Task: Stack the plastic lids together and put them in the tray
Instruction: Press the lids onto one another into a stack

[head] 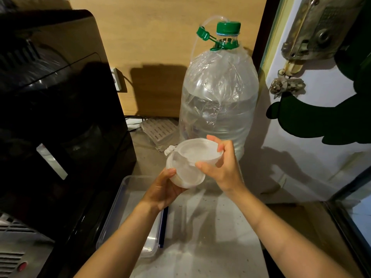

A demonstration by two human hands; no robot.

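Two bare hands meet above the clear tray (112,215): left hand (162,190) cups stacked plastic lids (183,173); right hand (222,167) pinches a top lid (197,151). No writing readable.

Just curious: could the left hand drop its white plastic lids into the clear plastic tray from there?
Probably yes: the left hand holds the white plastic lids just above the clear plastic tray, nothing between.

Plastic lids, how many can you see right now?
2, maybe more. One lid is pinched at its rim by the right hand; a stack of lids sits in the left hand, where nested ones may be hidden.
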